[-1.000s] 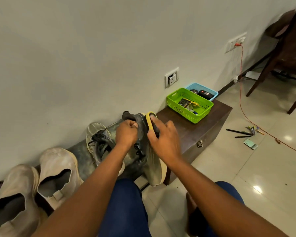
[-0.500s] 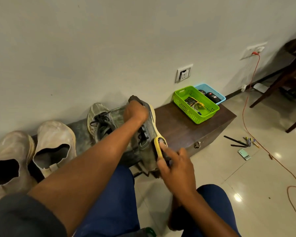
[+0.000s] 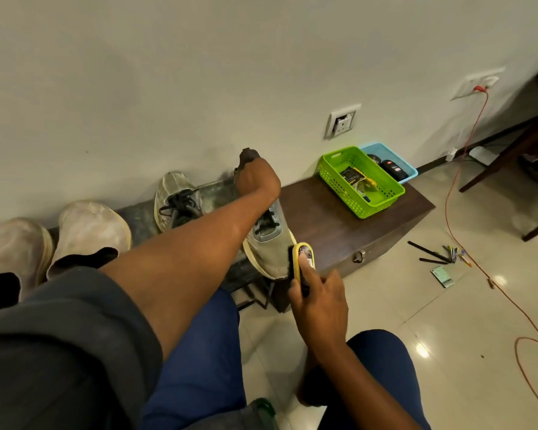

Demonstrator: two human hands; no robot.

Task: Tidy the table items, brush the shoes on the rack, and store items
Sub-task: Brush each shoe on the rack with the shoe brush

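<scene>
Two baskets [image 3: 362,181] on dark wooden chest [image 3: 330,225] against pale wall [image 3: 168,72]; left fingers [image 3: 249,169] around sneaker [image 3: 269,243], right fingers [image 3: 305,265] around brush [image 3: 302,256].

Grey shoe [image 3: 269,240], cream sole; yellow-rimmed brush [image 3: 303,262], black bristles; lime green basket [image 3: 362,181]; light blue tray [image 3: 385,150]

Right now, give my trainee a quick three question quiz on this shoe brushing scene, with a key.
1. True or false: the right hand holds the yellow brush against the toe of the grey sneaker.
2. Which basket is nearer the wall socket: A, the green basket, or B, the blue basket?
3. Fill in: the left hand grips the sneaker at its ____ end.

Key: 1 true; 2 B; 3 heel.
</scene>
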